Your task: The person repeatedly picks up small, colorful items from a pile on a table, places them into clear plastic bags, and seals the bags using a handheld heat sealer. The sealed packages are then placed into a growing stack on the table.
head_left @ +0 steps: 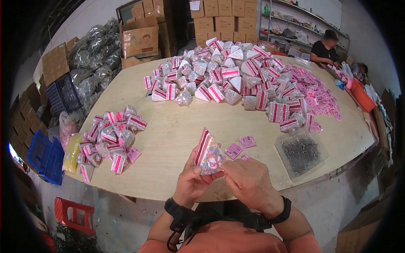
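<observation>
My left hand (pixel 188 182) is closed round a triangular clear bag of colourful beads (pixel 209 157), holding it upright with its point up. A pink and white striped band runs down one edge of the bag. At the bag's lower right corner, my right hand (pixel 249 179) is closed, its thumb and fingertips pinching that corner; anything small between them is hidden. Beyond my right hand a few small pink cards (pixel 233 150) lie on the table (pixel 168 126). To the right stands a clear shallow tray (pixel 291 170) filled with small metal pins or clips.
A large heap of similar bags (pixel 228 74) covers the far table, with many pink cards (pixel 314 88) beside it. A smaller bag pile (pixel 110 139) sits left. Cartons (pixel 141 38), blue crates (pixel 46 156) and a red stool (pixel 75 215) surround the table. Another person (pixel 325 48) sits far right.
</observation>
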The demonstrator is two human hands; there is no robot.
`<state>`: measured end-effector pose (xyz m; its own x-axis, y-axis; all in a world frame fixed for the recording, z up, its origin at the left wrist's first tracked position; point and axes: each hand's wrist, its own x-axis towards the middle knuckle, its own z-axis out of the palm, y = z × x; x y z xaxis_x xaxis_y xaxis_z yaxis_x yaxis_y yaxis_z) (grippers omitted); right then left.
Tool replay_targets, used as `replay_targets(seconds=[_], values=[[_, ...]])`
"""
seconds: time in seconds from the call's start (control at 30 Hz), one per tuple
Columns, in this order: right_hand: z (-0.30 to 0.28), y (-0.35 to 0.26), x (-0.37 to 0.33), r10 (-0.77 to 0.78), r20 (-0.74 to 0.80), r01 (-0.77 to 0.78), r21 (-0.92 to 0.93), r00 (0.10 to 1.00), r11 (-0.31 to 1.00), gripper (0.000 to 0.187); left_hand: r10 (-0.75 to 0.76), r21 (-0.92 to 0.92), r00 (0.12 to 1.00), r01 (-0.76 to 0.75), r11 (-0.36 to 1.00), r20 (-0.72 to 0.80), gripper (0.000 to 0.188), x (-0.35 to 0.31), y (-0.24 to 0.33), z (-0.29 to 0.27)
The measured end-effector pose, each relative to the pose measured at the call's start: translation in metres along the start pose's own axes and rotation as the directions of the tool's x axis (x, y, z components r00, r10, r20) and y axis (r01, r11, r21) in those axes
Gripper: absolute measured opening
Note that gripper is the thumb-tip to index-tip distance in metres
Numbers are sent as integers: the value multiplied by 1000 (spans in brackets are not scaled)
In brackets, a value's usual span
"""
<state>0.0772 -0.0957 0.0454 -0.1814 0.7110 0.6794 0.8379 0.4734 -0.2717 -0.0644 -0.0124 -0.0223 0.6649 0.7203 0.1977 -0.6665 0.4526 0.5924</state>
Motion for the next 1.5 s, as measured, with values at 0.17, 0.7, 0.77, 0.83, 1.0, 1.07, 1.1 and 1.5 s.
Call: replay_targets(seconds=[0.17, 0.7, 0.77, 0.83, 1.0, 1.07, 1.1, 1.5], values=[[0, 1, -2, 17, 9, -18, 21, 1000, 1000, 10, -4, 10, 1000, 4, 1000, -5, 80, 1, -1, 2], [-3, 3, -5, 134, 95, -135, 3, 986, 991, 6, 47, 141, 999, -44, 989, -18, 76, 3, 1, 6], [-2, 4, -6, 145, 97, -145, -3, 985, 989, 6, 48, 129, 998, -45, 991, -26, 76, 4, -1, 6], [-2, 4, -6, 149, 92, -150, -6, 984, 989, 6, 41, 119, 999, -38, 992, -28, 75, 4, -1, 6], [0, 7, -7, 127, 75, -127, -5, 989, 992, 6, 53, 129, 998, -50, 990, -22, 72, 5, -2, 7], [0, 7, -6, 118, 76, -117, -14, 990, 993, 7, 61, 141, 998, -57, 988, -27, 70, 5, -2, 7], [0, 8, -6, 108, 70, -107, -26, 992, 994, 7, 68, 157, 997, -62, 986, -30, 70, 5, -2, 7], [6, 12, -8, 77, 21, -74, -114, 997, 991, 5, 62, 212, 996, -45, 976, -71, 67, 8, -3, 4]])
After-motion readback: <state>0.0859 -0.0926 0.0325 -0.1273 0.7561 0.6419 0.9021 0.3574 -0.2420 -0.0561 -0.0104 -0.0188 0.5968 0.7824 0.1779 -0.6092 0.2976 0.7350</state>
